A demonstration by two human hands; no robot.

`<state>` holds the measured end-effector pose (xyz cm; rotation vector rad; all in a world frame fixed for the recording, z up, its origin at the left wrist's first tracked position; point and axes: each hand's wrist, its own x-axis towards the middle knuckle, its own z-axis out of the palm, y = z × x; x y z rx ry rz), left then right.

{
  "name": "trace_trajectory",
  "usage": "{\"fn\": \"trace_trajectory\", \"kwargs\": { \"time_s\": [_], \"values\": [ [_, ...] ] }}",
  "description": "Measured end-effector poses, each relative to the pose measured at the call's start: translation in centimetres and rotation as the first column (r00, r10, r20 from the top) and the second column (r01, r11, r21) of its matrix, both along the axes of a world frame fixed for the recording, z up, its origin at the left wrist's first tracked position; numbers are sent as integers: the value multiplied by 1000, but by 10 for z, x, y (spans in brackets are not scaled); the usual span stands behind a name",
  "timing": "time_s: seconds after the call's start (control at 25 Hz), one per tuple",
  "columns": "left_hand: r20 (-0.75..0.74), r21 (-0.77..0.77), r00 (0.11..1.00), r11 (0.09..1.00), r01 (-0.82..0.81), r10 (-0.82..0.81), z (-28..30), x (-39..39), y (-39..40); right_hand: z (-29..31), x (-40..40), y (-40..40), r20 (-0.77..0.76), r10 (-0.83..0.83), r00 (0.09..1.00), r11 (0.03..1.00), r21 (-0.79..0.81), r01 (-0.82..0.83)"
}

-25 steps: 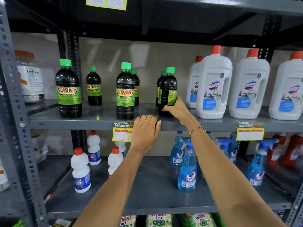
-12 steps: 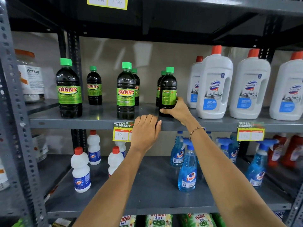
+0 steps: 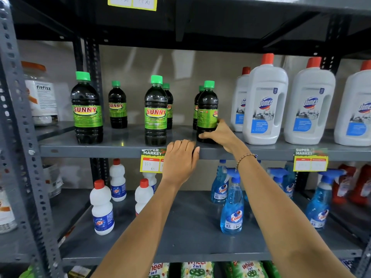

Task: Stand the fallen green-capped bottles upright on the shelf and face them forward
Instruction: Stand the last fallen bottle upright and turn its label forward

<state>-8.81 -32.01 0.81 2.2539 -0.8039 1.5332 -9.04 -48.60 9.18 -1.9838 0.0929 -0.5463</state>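
Several dark green-capped Sunny bottles stand upright on the grey shelf (image 3: 120, 146). My right hand (image 3: 220, 135) grips the base of the rightmost front bottle (image 3: 206, 109), whose label is turned partly to the right, showing only the start of its name. Another bottle (image 3: 197, 109) stands close behind it. The front middle bottle (image 3: 156, 111) and front left bottle (image 3: 86, 109) face forward. My left hand (image 3: 180, 161) rests flat on the shelf's front edge, holding nothing.
White Domex bottles with red caps (image 3: 265, 101) stand just right of my right hand. A price tag (image 3: 151, 161) hangs on the shelf edge beside my left hand. Below are white bottles (image 3: 101, 207) and blue spray bottles (image 3: 231, 205). A steel upright (image 3: 22, 137) bounds the left.
My right hand has twisted the rightmost front bottle on its base, so its label has turned. My left hand has stayed on the shelf edge.
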Motion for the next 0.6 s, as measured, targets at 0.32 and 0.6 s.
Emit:
{"fn": "trace_trajectory", "kwargs": {
  "time_s": [0.32,0.6],
  "values": [
    [9,0,1000,1000,0,0,0,1,0,2,-4,3,-43,52,998,999,1,-52],
    [5,-1,1000,1000,-1,1,1,-1,-1,0,-6,0,-16,65,998,997,36,-64]
  ]
}}
